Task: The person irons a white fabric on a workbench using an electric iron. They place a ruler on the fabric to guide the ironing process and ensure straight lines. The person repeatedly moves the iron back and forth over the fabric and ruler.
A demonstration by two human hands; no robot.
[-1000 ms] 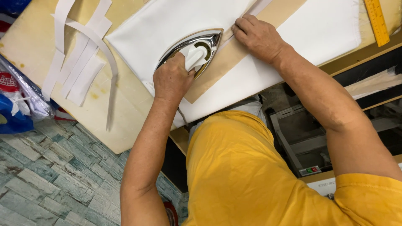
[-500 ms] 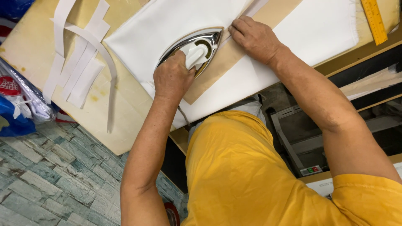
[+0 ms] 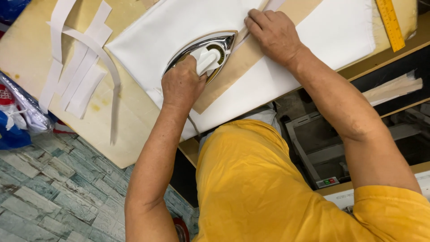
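My left hand (image 3: 181,84) grips the white handle of a metal clothes iron (image 3: 210,50). The iron rests flat on a sheet of white fabric (image 3: 165,31) spread over a padded ironing table (image 3: 27,49). Its tip points at a tan strip (image 3: 251,51) lying diagonally across the fabric. My right hand (image 3: 274,33) lies palm down on that strip just ahead of the iron's tip, fingers pressing it and a narrow white strip flat.
Several loose white fabric strips (image 3: 76,71) lie on the table's left part. A yellow ruler (image 3: 390,23) sits at the right edge. Plastic bags (image 3: 18,112) lie on the tiled floor at left. A machine with coloured buttons (image 3: 327,181) stands under the table.
The iron and both hands have stayed almost in place; the right hand has crept slightly along the tan strip.
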